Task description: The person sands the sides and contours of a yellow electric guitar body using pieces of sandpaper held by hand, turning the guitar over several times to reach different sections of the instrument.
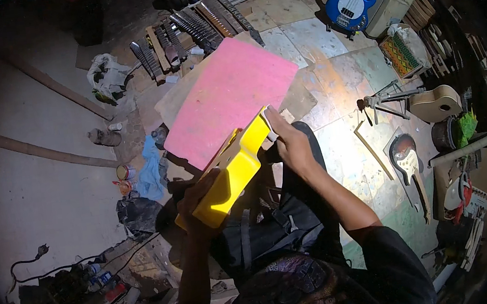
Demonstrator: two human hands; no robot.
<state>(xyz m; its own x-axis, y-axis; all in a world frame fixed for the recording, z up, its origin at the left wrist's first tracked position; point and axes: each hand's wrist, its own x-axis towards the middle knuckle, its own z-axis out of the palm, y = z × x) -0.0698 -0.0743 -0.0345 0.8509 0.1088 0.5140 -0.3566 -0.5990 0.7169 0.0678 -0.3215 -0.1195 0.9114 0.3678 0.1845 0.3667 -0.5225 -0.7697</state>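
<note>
A glossy yellow electric guitar body (234,179) is held on its edge above my lap, tilted, its far end pointing up and right. My left hand (197,198) is closed round its near left part, with the fingers partly in shadow. At the far end, my right hand (292,147) is closed on a small pale pad (271,127), which lies against the yellow edge. Whether the pad is paper or cloth I cannot tell. Beyond the guitar body, a pink sheet (237,85) is spread over a flat board.
Clamps and tools (196,30) lie in rows beyond the sheet. To the right are a blue bass guitar (349,4), a metal stand (385,100), an acoustic guitar body (435,104) and a sunburst guitar (407,159). A blue cloth (150,170) and a black bag (138,215) lie left.
</note>
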